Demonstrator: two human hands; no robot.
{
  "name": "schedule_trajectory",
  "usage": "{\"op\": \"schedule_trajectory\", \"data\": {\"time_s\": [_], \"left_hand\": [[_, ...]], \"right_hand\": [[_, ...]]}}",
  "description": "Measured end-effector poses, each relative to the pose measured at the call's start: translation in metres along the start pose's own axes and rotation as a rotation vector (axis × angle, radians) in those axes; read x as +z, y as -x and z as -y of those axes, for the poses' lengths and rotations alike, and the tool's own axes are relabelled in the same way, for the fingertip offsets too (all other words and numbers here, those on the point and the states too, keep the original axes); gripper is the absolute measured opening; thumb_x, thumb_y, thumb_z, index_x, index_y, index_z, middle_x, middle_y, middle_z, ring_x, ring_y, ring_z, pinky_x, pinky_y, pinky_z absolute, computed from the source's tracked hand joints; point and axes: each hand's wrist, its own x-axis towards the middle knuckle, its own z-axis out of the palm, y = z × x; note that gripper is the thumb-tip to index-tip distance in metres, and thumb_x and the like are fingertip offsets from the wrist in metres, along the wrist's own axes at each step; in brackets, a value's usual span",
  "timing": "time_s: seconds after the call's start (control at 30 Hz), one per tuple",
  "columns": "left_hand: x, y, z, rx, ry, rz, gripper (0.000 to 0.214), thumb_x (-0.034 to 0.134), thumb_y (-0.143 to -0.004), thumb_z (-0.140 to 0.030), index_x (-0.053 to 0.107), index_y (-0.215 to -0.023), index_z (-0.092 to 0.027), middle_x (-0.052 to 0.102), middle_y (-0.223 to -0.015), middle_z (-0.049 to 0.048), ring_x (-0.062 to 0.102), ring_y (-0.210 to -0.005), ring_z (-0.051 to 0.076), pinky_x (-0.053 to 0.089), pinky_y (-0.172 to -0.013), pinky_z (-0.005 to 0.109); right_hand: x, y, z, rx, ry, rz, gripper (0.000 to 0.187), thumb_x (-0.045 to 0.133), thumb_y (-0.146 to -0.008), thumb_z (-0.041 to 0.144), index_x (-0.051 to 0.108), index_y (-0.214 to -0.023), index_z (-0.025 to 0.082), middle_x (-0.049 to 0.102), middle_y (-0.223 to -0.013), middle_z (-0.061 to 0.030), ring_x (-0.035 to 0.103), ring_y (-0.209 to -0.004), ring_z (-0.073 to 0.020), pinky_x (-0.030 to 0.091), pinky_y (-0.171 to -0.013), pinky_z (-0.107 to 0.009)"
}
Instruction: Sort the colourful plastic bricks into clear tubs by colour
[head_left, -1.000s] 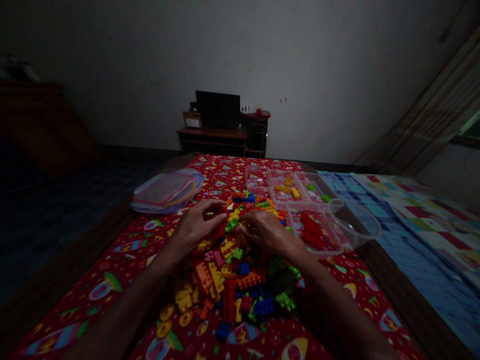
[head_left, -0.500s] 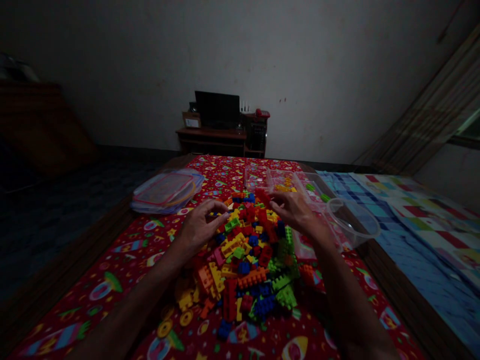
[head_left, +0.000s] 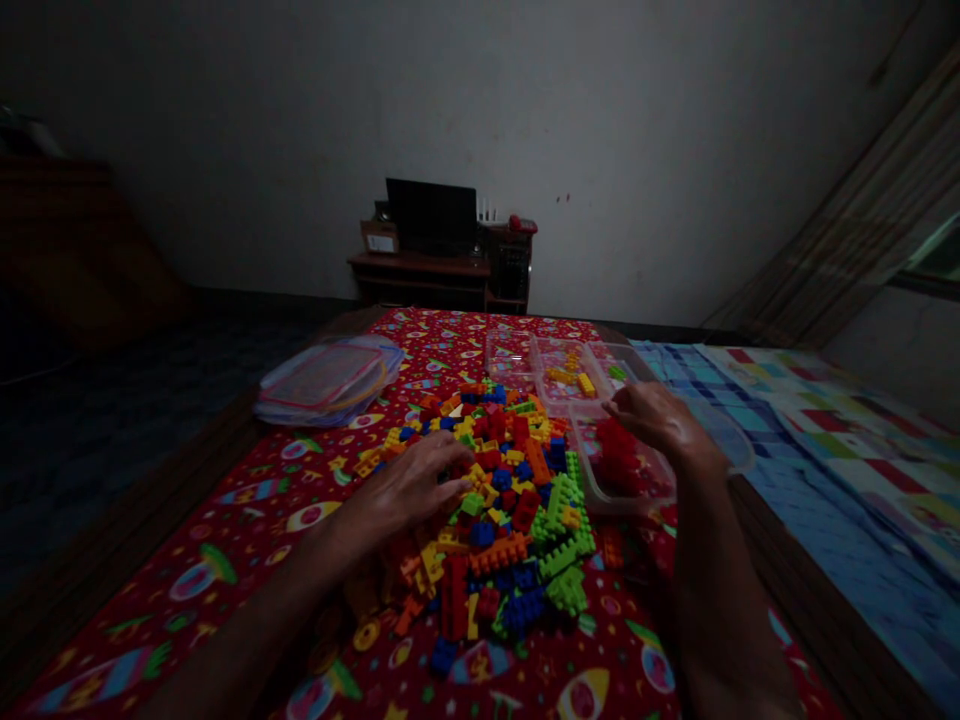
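A mixed heap of plastic building bricks (head_left: 517, 470) in yellow, red, blue, orange and green lies on the patterned red cloth. My left hand (head_left: 420, 480) hovers low over the heap's left side, thumb and fingers apart with no brick seen between them. Over a clear plastic box (head_left: 600, 500) right of the heap is my right hand (head_left: 656, 425), fingers loosely curved. Blurred red bricks (head_left: 619, 455) show in the box just below that hand, apart from its fingertips. Its palm side is hidden.
Behind, a clear box with yellow bricks (head_left: 574, 378) stands beside another holding green bricks (head_left: 616, 372). A round clear tub (head_left: 739, 440) is partly covered by my right arm. Stacked lids (head_left: 326, 380) lie at the left. A monitor (head_left: 431, 215) stands on a desk by the wall.
My right hand has moved right and nearer, from the heap to over the clear box, and the red brick it held is out of its fingers. My left hand has moved slightly nearer, over the heap.
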Motion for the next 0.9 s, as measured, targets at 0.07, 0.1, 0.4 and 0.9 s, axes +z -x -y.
{"op": "schedule_trajectory", "data": {"time_s": [0.07,0.1,0.4,0.9], "left_hand": [[0.003,0.003,0.006,0.019,-0.002,0.026,0.023,0.049,-0.088,-0.036,0.062,-0.101,-0.022,0.059,-0.102,0.0036,0.057,-0.094,0.018,0.045,-0.084,0.029],[0.004,0.003,0.008,0.022,0.001,0.039,0.024,0.048,-0.088,-0.037,0.062,-0.102,-0.022,0.058,-0.102,0.0035,0.056,-0.093,0.018,0.045,-0.084,0.028],[0.001,0.000,0.006,-0.057,0.010,0.025,0.022,0.046,-0.086,-0.031,0.063,-0.097,-0.022,0.065,-0.095,0.0028,0.060,-0.089,0.019,0.046,-0.079,0.030],[-0.005,-0.002,0.011,-0.103,-0.042,-0.053,0.027,0.043,-0.091,-0.038,0.065,-0.093,-0.022,0.068,-0.092,0.0034,0.063,-0.083,0.017,0.046,-0.075,0.027]], "right_hand": [[0.000,0.003,0.023,-0.151,-0.002,0.021,0.034,0.044,-0.092,0.034,0.069,-0.079,0.015,0.068,-0.082,-0.0103,0.060,-0.070,-0.0160,0.035,-0.058,-0.025],[0.002,0.005,0.035,-0.216,0.007,0.048,0.035,0.044,-0.092,0.035,0.069,-0.078,0.015,0.068,-0.079,-0.0102,0.060,-0.069,-0.0158,0.034,-0.058,-0.025],[0.034,0.001,0.085,-0.406,0.025,0.145,0.027,0.048,-0.084,0.028,0.071,-0.085,0.013,0.066,-0.072,-0.0103,0.056,-0.061,-0.0151,0.027,-0.053,-0.025],[0.006,-0.062,0.063,-0.368,-0.582,-0.015,0.028,0.049,-0.081,0.021,0.070,-0.067,0.010,0.059,-0.056,-0.0024,0.047,-0.050,-0.0083,0.028,-0.050,-0.021]]}}
